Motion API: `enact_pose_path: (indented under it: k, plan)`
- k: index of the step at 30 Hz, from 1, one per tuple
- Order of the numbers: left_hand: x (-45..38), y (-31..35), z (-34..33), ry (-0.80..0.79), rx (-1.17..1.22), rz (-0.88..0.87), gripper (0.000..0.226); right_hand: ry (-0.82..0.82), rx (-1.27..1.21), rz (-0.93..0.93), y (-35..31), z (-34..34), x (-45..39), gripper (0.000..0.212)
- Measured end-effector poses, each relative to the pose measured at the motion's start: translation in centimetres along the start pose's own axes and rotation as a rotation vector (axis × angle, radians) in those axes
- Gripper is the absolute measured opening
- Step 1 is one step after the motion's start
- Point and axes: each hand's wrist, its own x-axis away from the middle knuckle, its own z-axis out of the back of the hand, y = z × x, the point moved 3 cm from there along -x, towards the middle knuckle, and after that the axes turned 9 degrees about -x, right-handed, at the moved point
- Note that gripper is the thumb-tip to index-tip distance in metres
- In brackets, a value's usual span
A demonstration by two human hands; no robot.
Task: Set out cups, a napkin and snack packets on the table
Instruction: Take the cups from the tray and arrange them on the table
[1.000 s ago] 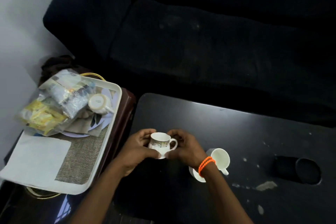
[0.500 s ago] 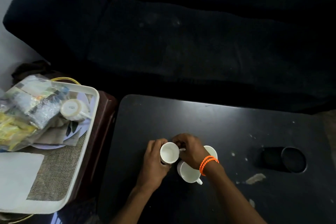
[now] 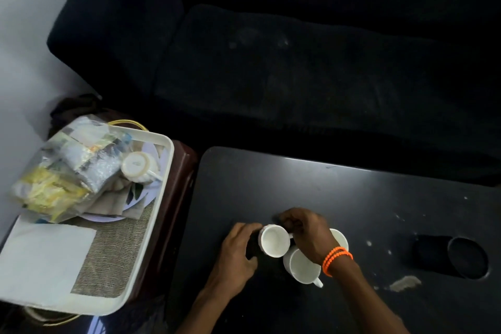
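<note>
Left of the black table, a white tray carries a clear bag of snack packets, an upturned cup, and a white napkin at its near end. On the table, the left hand rests just left of an upright white cup, fingers loosely curved beside its wall, touch uncertain. The right hand pinches that cup's handle, above two more cups standing touching to the right.
</note>
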Motion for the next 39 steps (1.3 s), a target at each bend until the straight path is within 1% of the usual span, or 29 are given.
enact_pose_path:
  k: [2, 4, 6, 9, 11, 13, 15, 17, 20, 24, 27, 30, 32, 34, 36, 39]
  plan:
    - [0.0, -0.4, 1.9, 0.100, 0.025, 0.017, 0.064, 0.010, -0.020, 0.006, -1.0, -0.3, -0.3, 0.046]
    - [-0.2, -0.8, 4.7, 0.254, 0.057, 0.050, 0.057, 0.005, -0.048, 0.024, -2.4, -1.1, -0.8, 0.044]
    - [-0.6, -1.2, 8.4, 0.439, 0.071, 0.102, 0.052, 0.004, -0.059, 0.061, -4.5, -2.2, -1.5, 0.039]
    - [-1.1, -1.5, 14.4, 0.753, 0.019, 0.174, 0.041, -0.036, -0.111, 0.150, -8.6, -4.9, -2.8, 0.025]
    - [-1.3, -1.8, 18.0, 0.909, 0.017, 0.243, 0.037, -0.066, -0.151, 0.199, -12.0, -7.0, -3.5, 0.025]
    - [-1.7, -2.4, 20.7, 0.972, 0.091, 0.352, 0.037, -0.074, -0.207, 0.268, -15.9, -9.1, -4.0, 0.033]
    - [-2.5, -3.2, 22.5, 0.932, 0.142, 0.463, 0.038, -0.113, -0.280, 0.274, -19.3, -11.1, -4.8, 0.045]
    - [-3.4, -4.0, 23.5, 0.818, 0.171, 0.540, 0.041, -0.182, -0.354, 0.187, -21.9, -12.9, -5.9, 0.054]
    - [-4.3, -4.9, 24.1, 0.673, 0.234, 0.547, 0.038, -0.259, -0.405, 0.070, -24.0, -15.1, -7.2, 0.052]
    - [-4.7, -5.7, 24.5, 0.636, 0.320, 0.594, 0.039, -0.256, -0.424, -0.021, -24.1, -16.5, -8.0, 0.064]
    - [-5.1, -5.9, 24.6, 0.648, 0.571, 0.676, 0.041, -0.234, -0.492, -0.042, -23.6, -16.6, -7.9, 0.063]
    - [-4.7, -5.1, 24.5, 0.696, 0.704, 0.697, 0.043, -0.240, -0.586, -0.025, -22.9, -16.1, -7.2, 0.052]
    - [-4.2, -4.5, 24.0, 0.717, 0.729, 0.690, 0.039, -0.238, -0.673, 0.019, -22.5, -15.2, -6.5, 0.042]
    - [-4.0, -3.9, 23.3, 0.699, 0.794, 0.652, 0.033, -0.236, -0.763, 0.050, -21.8, -13.7, -5.6, 0.031]
    - [-4.2, -2.8, 22.2, 0.624, 0.922, 0.577, 0.029, -0.237, -0.831, 0.076, -20.7, -11.7, -4.8, 0.022]
    - [-4.7, -0.8, 19.9, 0.429, 1.053, 0.480, 0.041, -0.244, -0.908, 0.079, -18.0, -8.2, -3.6, 0.007]
